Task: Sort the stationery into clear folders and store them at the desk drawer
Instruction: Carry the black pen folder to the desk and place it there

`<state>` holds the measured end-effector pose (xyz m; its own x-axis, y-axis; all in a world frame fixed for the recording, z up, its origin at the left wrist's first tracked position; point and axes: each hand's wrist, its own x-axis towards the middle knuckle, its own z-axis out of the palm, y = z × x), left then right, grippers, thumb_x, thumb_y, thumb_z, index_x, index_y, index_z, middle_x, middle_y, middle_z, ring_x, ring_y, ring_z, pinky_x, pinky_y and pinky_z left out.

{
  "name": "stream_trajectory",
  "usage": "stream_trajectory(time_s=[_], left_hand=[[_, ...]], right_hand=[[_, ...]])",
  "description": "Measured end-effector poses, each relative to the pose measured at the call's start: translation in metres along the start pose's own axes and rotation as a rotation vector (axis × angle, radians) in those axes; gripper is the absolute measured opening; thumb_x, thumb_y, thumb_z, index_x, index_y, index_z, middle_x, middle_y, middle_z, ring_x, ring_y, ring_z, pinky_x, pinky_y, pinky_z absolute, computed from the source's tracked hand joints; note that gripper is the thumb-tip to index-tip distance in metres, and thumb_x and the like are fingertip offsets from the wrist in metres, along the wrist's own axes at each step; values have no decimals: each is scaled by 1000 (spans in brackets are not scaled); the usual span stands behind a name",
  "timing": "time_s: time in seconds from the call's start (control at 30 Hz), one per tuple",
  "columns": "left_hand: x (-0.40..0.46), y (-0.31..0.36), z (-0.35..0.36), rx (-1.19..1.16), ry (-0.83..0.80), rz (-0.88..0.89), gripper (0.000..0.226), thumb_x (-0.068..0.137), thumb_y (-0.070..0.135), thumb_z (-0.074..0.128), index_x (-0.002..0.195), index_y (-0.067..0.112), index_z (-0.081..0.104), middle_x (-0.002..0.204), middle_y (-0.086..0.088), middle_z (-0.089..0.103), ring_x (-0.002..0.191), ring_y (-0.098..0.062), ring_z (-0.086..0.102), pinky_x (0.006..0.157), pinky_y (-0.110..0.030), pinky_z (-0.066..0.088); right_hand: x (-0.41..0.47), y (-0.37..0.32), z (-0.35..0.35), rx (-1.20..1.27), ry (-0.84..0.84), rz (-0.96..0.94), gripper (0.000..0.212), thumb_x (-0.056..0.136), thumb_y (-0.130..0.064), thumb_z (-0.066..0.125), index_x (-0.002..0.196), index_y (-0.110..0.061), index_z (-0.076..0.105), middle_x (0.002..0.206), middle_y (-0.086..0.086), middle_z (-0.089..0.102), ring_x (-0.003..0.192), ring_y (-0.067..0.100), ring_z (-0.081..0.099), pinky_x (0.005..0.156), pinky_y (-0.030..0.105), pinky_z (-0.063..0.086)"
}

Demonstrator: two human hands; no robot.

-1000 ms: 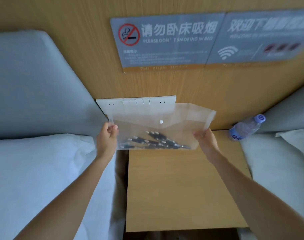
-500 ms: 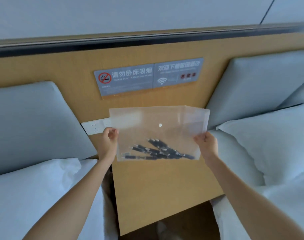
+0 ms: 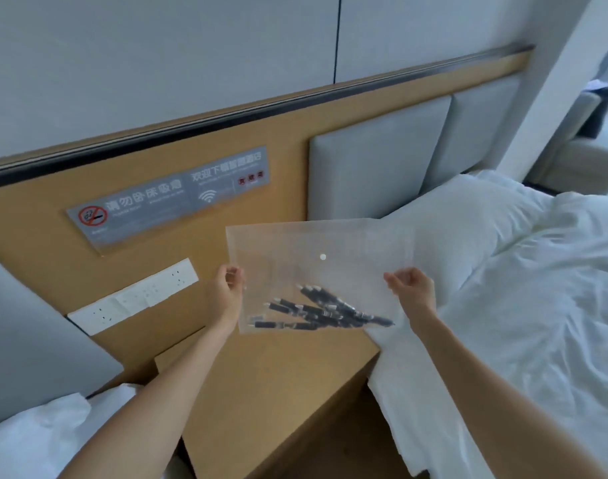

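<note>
A clear snap-button folder (image 3: 316,250) hangs upright in the air above the wooden nightstand (image 3: 278,385). Several black pens (image 3: 316,311) lie bunched along its bottom edge, inside it. My left hand (image 3: 226,295) pinches the folder's left edge. My right hand (image 3: 411,288) pinches its right edge. The white snap (image 3: 323,257) sits at the middle of the flap. No drawer front shows in the head view.
A bed with white bedding (image 3: 520,305) lies to the right, another white pillow (image 3: 36,433) at the lower left. A wooden headboard panel carries a no-smoking sign (image 3: 133,209) and a white socket strip (image 3: 133,299). Grey padded panels (image 3: 375,174) stand behind the right bed.
The view has swung up and to the right, bringing the right bed and wall into sight. Both hands keep hold of the folder and have carried it rightwards; the pens stay at its bottom.
</note>
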<state>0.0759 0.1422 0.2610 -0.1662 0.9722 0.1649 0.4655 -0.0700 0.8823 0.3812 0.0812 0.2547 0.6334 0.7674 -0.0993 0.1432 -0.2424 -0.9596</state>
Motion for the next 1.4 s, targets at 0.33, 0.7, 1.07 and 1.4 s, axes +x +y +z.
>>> stream_trajectory(time_s=[0.33,0.7,1.07,1.4], left_hand=[[-109,128,166,-71,-319,162,11,97,19,49,92,11,53,82,-7,62,73,-20,58,68,-25,42],[-356,271,368,-161,-804,302,14,96,20,53,95,6,56,87,-6,63,69,-19,62,58,-16,41],[-566,368,509,-182,-1319,572,9,95,18,53,92,10,57,85,-6,66,72,-18,65,59,-14,40],[-741,432,563,-221,-1665,739,13,97,22,51,95,11,56,83,-2,64,67,-9,62,51,-7,36]], right_hand=[[-37,52,-253,45,305,45,21,79,-15,74,70,-15,55,63,1,59,63,19,56,68,31,45],[-168,146,-566,44,801,208,21,80,-18,75,71,-14,55,68,3,60,72,24,57,75,40,48],[-313,226,-711,121,1318,437,19,83,-21,70,76,-12,56,76,5,61,86,33,62,81,43,51],[-418,249,-780,192,1668,530,30,84,-20,68,66,-13,45,74,6,58,74,23,54,63,28,41]])
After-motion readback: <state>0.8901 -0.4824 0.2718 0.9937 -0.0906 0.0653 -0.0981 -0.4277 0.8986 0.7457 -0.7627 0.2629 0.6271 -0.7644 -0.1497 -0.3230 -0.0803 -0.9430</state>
